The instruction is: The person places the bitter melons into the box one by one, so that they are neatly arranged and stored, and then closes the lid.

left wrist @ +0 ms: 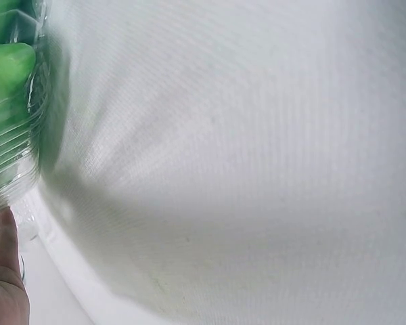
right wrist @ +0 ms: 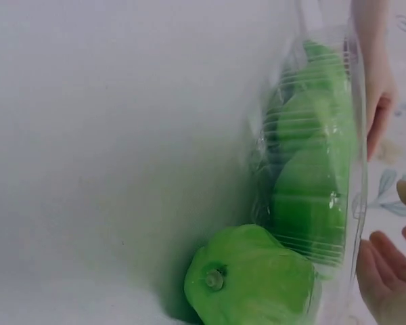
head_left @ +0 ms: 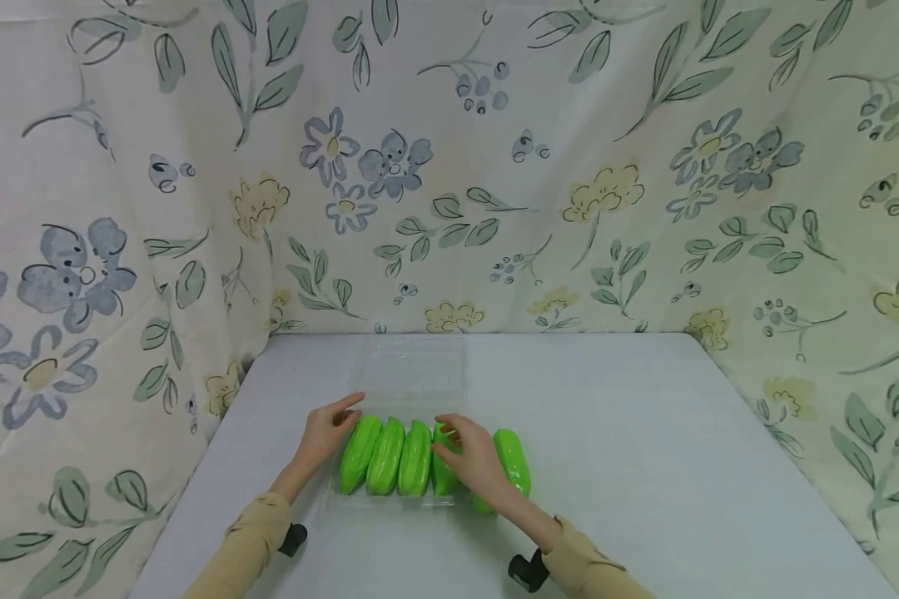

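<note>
I have the left hand [head_left: 328,430] touching the clear box [head_left: 412,374] of green vegetables [head_left: 415,459] and the right hand [head_left: 474,453] over its right end, both grips released.

A white table [head_left: 629,433] carries a clear plastic box [head_left: 412,376] and a green vegetable [head_left: 514,462] beside it.

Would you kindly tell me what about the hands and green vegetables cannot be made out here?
- Head view: part of the fourth green vegetable from the left, hidden by the right hand.
- Left wrist view: the rest of the left hand, cut off by the left and bottom edges.
- Right wrist view: the lower part of the nearest green vegetable, cut off by the bottom edge.
</note>
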Available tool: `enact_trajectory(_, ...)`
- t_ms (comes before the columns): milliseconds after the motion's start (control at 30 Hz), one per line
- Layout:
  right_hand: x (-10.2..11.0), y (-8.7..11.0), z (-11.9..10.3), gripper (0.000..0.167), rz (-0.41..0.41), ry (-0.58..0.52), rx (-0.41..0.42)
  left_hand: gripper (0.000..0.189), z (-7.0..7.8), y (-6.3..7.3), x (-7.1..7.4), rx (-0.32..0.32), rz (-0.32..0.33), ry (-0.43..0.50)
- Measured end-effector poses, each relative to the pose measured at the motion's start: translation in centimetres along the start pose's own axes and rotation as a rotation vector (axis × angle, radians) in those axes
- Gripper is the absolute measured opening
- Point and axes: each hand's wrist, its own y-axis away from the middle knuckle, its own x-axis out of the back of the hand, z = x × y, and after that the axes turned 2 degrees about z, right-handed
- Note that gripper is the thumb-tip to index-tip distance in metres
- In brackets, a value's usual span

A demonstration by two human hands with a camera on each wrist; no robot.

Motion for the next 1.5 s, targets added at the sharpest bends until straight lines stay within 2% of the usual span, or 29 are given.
enact_trajectory(300, 1.2, 0.9, -0.4, 0.040, -0.081, -0.244, -0.069, 0.034, 0.1, -0.1, 0.0, 0.008, 0.001, -0.017)
enact_trajectory(433, 1.5, 1.3, -0.3, 0.040, -0.122, -0.300, -0.088, 0.034, 0.1, 0.0, -0.1, 0.002, 0.010, -0.017)
enact_trajectory(633, 2.1, 1.9, 0.0, 0.045, -0.175, -0.322, -0.125, 0.034, 0.0, 0.0, -0.1, -0.017, 0.009, -0.014)
enact_trajectory(967, 4.0, 2.4, 0.3, 0.044, -0.191, -0.356, -0.139, 0.034, -0.1, 0.0, 0.0, -0.040, 0.006, 0.009)
enact_trajectory(1300, 5.4, 2.7, 1.0, 0.046, -0.199, -0.287, -0.109, 0.035, -0.2, 0.0, -0.1, -0.017, 0.014, 0.015)
enact_trajectory(1500, 6.4, 3.2, 1.7, 0.042, -0.166, -0.263, -0.109, 0.035, -0.1, 0.0, -0.1, -0.029, 0.008, 0.024)
